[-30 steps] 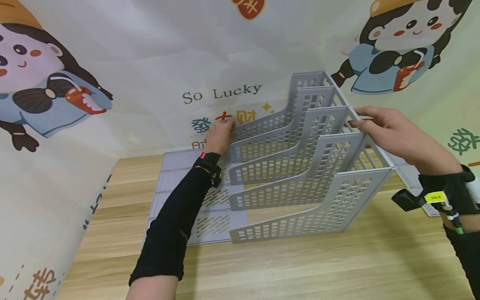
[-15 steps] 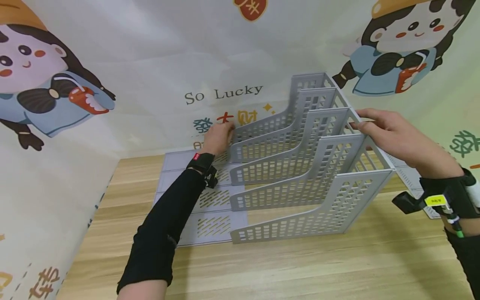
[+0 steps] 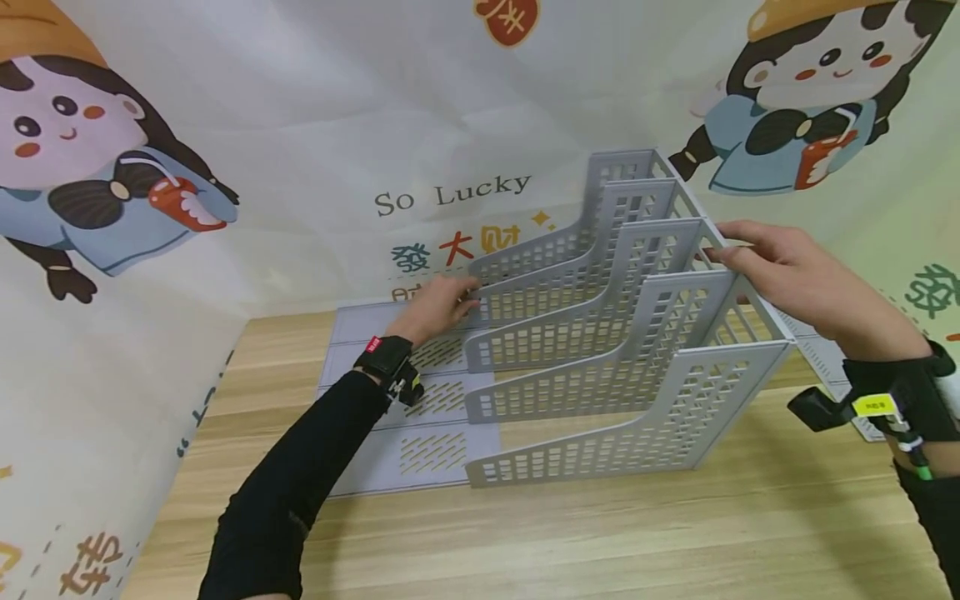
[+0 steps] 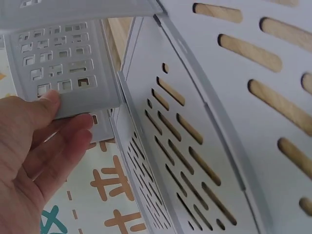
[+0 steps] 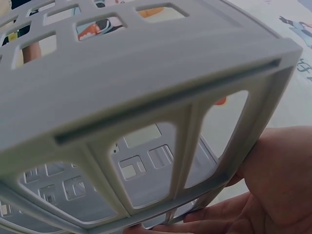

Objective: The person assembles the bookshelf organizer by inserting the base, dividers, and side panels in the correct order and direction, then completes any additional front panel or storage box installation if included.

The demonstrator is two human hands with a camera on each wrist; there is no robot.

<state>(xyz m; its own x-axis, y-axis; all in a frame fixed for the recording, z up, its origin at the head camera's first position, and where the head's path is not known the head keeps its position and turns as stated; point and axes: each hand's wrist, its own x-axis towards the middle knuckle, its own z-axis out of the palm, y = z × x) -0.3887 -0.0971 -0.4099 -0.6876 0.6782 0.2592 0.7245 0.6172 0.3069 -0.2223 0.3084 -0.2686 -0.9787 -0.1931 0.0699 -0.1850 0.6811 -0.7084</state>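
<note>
A grey plastic file rack (image 3: 675,417) with several perforated upright dividers stands on the table, its tall side to the right. My left hand (image 3: 431,310) pinches the low front end of the second divider (image 4: 92,100) from the back, thumb on its face and fingers under its edge. At the tall side, my right hand (image 3: 802,279) grips the rack's rear frame (image 5: 180,141); some of its fingers are hidden behind the bars. Flat slotted panels (image 3: 367,321) lie joined on the table, running left from under the dividers' low ends.
Another grey panel (image 3: 821,354) lies at the right, partly behind my right arm. A printed sheet (image 3: 315,250) with cartoon figures covers the wall right behind the rack. The wooden table (image 3: 570,542) extends in front.
My left hand has moved from the rearmost divider's front end toward me, to the second divider. The right hand keeps its hold. The whole view has shifted slightly.
</note>
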